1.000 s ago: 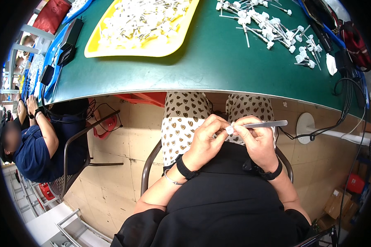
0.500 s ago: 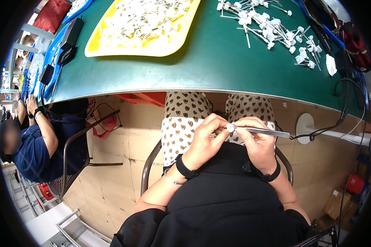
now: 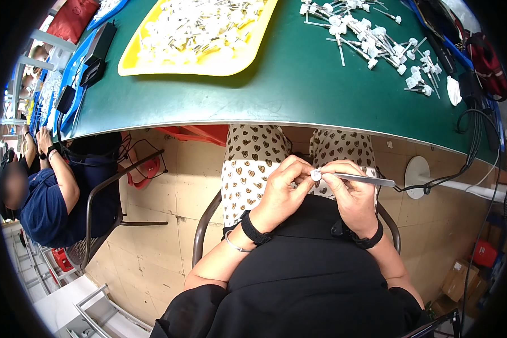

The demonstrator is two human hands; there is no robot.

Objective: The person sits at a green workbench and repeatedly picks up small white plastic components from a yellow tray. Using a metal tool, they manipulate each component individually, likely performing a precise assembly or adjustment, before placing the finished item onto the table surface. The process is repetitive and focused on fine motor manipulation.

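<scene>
Above my lap, just short of the table edge, both hands meet. My left hand (image 3: 283, 192) pinches a small white plastic part (image 3: 316, 175) between thumb and fingertips. My right hand (image 3: 355, 201) is closed round a slim, flat grey metal tool (image 3: 369, 180), whose wide end sticks out to the right. The tool's other end is by the white part, hidden among my fingertips; I cannot tell whether they touch. Similar white pieces with thin stems (image 3: 372, 42) lie loosely heaped at the right on the green table (image 3: 180, 104).
A yellow tray (image 3: 208, 70) full of small white-and-metal parts stands on the table. Black cables (image 3: 479, 135) hang at the right edge, near a white table leg (image 3: 462, 185). On the left, a person in dark blue (image 3: 50, 205) sits by a chair (image 3: 104, 217).
The white part has turned slightly at my fingertips, showing a rounder face. Both hands stay in nearly the same place. The view has shifted very slightly.
</scene>
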